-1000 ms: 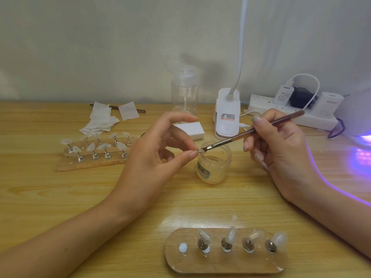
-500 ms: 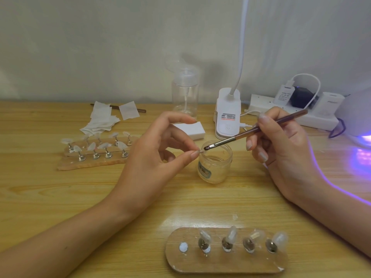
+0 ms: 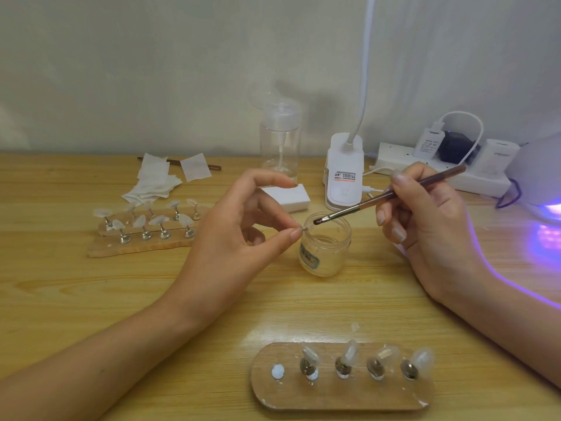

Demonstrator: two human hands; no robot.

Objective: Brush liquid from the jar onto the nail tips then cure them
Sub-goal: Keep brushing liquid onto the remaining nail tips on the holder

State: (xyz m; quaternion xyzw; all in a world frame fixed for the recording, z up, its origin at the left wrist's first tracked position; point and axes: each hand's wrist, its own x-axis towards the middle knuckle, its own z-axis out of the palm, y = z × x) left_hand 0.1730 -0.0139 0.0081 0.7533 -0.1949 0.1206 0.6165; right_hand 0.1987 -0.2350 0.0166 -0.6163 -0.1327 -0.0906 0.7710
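Note:
My left hand [image 3: 243, 235] pinches a small clear nail tip [image 3: 307, 228] between thumb and fingertip, holding it at the rim of the open glass jar [image 3: 325, 253]. In my right hand [image 3: 425, 220] I grip a brown brush [image 3: 391, 196] like a pen; its dark bristle end hovers over the jar mouth, just right of the pinched tip. A wooden stand [image 3: 340, 393] near the front edge carries several clear nail tips on metal pegs and one bare white pad at its left end. A second wooden stand [image 3: 139, 247] with several tips lies at the left.
A purple-lit curing lamp [image 3: 543, 189] stands at the right edge. Behind the jar are a white block [image 3: 288, 197], a clear pump bottle [image 3: 280, 141], a white clip lamp base [image 3: 344, 174] and a power strip [image 3: 449, 165] with plugs. Wipes [image 3: 158, 180] lie at the back left.
The brush tip has drawn slightly away from the pinched nail tip, to the right and over the jar mouth. My left hand has stayed almost still.

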